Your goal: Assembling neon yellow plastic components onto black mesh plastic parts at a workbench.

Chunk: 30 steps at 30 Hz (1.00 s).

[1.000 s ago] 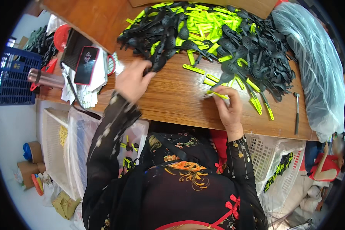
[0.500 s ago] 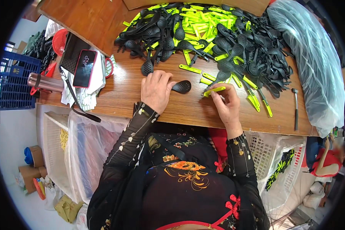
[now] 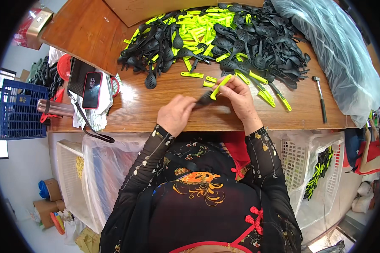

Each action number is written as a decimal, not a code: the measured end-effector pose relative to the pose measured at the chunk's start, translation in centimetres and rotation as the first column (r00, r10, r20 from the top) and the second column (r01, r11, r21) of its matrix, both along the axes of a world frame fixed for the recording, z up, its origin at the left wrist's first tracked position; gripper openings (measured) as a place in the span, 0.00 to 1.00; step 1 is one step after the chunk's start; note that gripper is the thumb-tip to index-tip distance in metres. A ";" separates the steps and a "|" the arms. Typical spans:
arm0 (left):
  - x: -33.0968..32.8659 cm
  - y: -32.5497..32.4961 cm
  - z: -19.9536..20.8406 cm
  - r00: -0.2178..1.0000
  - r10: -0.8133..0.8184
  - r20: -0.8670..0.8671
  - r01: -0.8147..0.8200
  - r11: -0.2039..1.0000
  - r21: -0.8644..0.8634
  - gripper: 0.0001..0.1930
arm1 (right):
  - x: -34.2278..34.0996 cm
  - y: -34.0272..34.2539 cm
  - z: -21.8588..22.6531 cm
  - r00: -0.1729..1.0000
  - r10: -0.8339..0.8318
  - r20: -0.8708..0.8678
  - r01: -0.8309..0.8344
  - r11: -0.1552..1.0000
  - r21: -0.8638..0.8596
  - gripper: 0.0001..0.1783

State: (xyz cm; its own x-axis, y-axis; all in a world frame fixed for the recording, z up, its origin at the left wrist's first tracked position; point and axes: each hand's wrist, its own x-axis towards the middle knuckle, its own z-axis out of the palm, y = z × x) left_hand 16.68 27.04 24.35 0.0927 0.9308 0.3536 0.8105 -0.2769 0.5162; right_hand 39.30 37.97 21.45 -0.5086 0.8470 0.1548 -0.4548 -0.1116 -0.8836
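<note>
In front of me at mid-table, my left hand (image 3: 174, 114) is closed on a black perforated spoon (image 3: 203, 99), somewhat blurred. My right hand (image 3: 237, 100) pinches a bright yellow-green handle (image 3: 221, 86), held at a slant. Handle and spoon overlap in view; whether they are joined I cannot tell. Loose yellow-green handles (image 3: 192, 74) lie just beyond my hands. A heap of black perforated spoons (image 3: 259, 48) spreads across the back of the table, with a pile of yellow-green handles (image 3: 204, 25) in its middle.
A small hammer (image 3: 321, 99) lies at the right, beside a big clear plastic bag (image 3: 337, 63). To the left are a phone (image 3: 92, 90) on papers and a pink metal bottle (image 3: 59, 108). Plastic-lined white crates stand below the table edge, one (image 3: 293, 156) at right holding finished-looking black-and-green pieces.
My hands have come together: the spoon in my left hand and the handle in my right now meet. The handle has been raised and tilted steeper. The whole view has shifted slightly.
</note>
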 end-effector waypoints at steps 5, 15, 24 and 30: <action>3.8 0.7 1.3 0.691 0.190 0.698 0.121 0.921 -0.370 0.12 | 1.4 -0.2 -0.3 0.963 0.245 0.112 -0.246 0.969 -0.003 0.10; 8.3 1.7 -0.9 0.469 0.134 0.873 0.017 0.987 -0.161 0.12 | 2.9 -1.4 0.6 0.987 0.140 0.075 -0.147 0.985 0.088 0.07; 7.7 1.1 0.9 0.651 0.078 0.755 0.273 0.904 -0.329 0.13 | 2.3 -0.1 2.2 0.985 0.032 -0.171 -0.032 0.999 0.001 0.08; 6.2 1.5 1.6 0.702 0.072 0.709 0.317 0.860 -0.401 0.15 | 0.1 -0.1 2.4 0.999 0.019 -0.048 -0.021 0.999 -0.031 0.07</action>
